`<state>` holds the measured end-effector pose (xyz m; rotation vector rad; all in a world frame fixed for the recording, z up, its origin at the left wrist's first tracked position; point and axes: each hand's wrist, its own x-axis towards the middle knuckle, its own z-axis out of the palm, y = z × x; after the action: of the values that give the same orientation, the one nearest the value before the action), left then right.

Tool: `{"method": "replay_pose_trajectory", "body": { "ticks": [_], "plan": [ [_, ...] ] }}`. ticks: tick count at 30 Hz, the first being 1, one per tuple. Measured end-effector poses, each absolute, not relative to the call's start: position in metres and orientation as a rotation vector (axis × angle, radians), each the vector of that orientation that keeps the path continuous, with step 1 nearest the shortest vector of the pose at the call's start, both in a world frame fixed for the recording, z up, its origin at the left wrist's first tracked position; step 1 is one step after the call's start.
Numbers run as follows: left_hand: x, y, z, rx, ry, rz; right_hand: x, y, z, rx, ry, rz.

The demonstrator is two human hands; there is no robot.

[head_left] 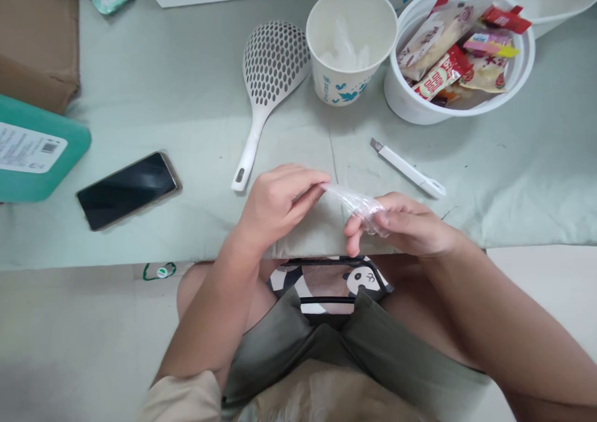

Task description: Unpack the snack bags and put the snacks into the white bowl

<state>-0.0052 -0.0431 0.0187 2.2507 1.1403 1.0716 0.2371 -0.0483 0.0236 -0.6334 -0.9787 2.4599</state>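
Note:
A crumpled piece of clear plastic film [357, 202] stretches between my two hands, just above the table's front edge. My left hand [285, 199] pinches one drawn-out end of it between thumb and fingertips. The bunched other end sits in my right hand [405, 224], under the thumb, with some fingers curled below. Beyond my right hand lies a white utility knife [410, 172] with a short length of blade out. A white slotted skimmer [268, 74] rests beyond my left hand, its handle pointing toward me.
A paper cup [340, 86] with clear plastic inside stands beside a white tub [415, 108] of wrapped snacks. At the left are a phone [128, 191], a green container [41, 189] and a cardboard box [37, 43]. A panda-print item [326, 282] lies below the table edge.

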Motion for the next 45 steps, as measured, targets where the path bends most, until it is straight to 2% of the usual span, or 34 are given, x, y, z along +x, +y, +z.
{"method": "replay_pose_trajectory", "body": {
  "ticks": [16, 31, 38, 45],
  "plan": [
    [0.005, -0.051, 0.028, 1.779, 1.194, 0.730, 0.241, -0.040, 0.022, -1.051, -1.202, 2.016],
    [0.008, -0.052, 0.047, 1.445, 0.916, 0.581, 0.235, -0.038, 0.012, -1.179, -1.418, 1.887],
    [0.002, -0.058, 0.044, 1.231, 0.746, 0.616, 0.228, -0.044, 0.013, -1.241, -1.897, 1.450],
    [-0.004, -0.055, 0.030, 1.415, 0.758, 0.725, 0.218, -0.055, 0.009, -1.226, -2.304, 1.082]
  ]
}}
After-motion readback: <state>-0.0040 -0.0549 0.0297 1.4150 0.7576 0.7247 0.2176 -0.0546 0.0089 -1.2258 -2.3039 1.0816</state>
